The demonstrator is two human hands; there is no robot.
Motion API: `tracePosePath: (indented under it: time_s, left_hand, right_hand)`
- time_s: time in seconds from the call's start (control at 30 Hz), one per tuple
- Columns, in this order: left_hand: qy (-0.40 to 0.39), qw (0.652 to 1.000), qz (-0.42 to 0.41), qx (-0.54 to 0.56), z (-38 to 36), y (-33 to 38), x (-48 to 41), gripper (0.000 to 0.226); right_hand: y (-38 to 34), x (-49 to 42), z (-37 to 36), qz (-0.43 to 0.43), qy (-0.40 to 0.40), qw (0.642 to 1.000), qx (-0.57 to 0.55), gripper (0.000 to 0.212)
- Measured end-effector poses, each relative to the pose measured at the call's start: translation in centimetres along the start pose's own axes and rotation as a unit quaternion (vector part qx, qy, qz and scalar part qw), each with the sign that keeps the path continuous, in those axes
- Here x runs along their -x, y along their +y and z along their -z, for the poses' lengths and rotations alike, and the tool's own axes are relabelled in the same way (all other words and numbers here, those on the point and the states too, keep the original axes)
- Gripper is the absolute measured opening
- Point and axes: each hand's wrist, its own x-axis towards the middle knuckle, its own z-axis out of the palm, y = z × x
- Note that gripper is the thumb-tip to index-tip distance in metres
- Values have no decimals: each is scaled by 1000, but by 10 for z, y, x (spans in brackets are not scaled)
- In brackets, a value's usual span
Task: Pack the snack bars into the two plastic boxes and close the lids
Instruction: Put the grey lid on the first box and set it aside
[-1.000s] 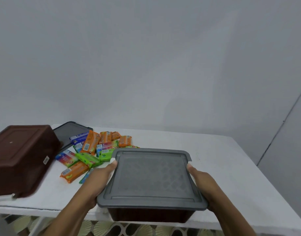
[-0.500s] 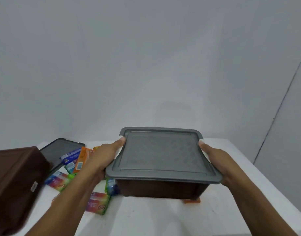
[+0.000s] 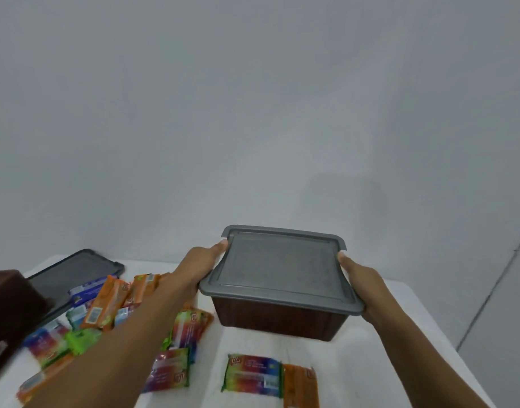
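Gripping the box (image 3: 282, 319) rim with left hand (image 3: 199, 269) and right hand (image 3: 361, 278); I'd set it flat by the tabletop's (image 3: 370, 363) far edge.

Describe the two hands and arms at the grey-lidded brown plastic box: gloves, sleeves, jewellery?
The left hand and right hand are bare: no gloves, no rings showing. The left forearm and right forearm are uncovered to the frame's edge, with no sleeve, watch or band in view.
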Motion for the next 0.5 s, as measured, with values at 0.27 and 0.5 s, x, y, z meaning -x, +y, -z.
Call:
tracePosePath:
  time_s: [0.27, 0.5]
  left_hand:
    - [26, 999, 22, -10, -22, -14, -56, 64]
    - [32, 997, 49, -47, -31, -29, -89, 60]
  right_hand:
    - [10, -76, -19, -12, -35, 999, 26, 57]
    - [21, -119, -38, -26, -52, 997, 47, 55]
